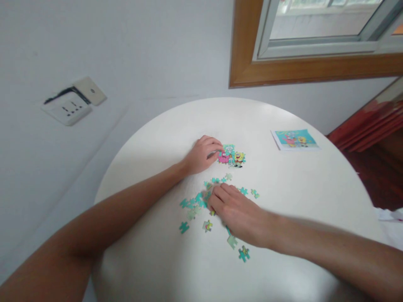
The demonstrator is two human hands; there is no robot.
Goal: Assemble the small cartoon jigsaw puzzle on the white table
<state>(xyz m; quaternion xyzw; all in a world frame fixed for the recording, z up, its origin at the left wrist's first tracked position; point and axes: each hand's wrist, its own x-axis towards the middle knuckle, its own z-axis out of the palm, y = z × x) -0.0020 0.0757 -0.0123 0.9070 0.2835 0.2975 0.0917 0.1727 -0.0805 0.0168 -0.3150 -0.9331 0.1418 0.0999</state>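
A partly assembled jigsaw puzzle [231, 156] lies flat on the white table, with pink, yellow and pale green cartoon figures. At its left edge, my left hand [204, 154] rests with curved fingers, thumb and index fingertips closed against the border. Closer to me, loose teal and pale green jigsaw pieces [198, 198] are scattered. My right hand [231, 207] is down among them, fingers curled together; its fingertips are partly hidden, and I cannot make out what they hold. A yellow-and-green piece [207, 226] and a teal piece [184, 227] lie to its left.
On the right side of the round table [315, 201] lies a picture card [296, 139] with similar cartoon figures. Behind the table are a white wall, a wood-framed window [242, 63] and a wall socket [69, 108]. Red fabric [374, 126] hangs at the far right.
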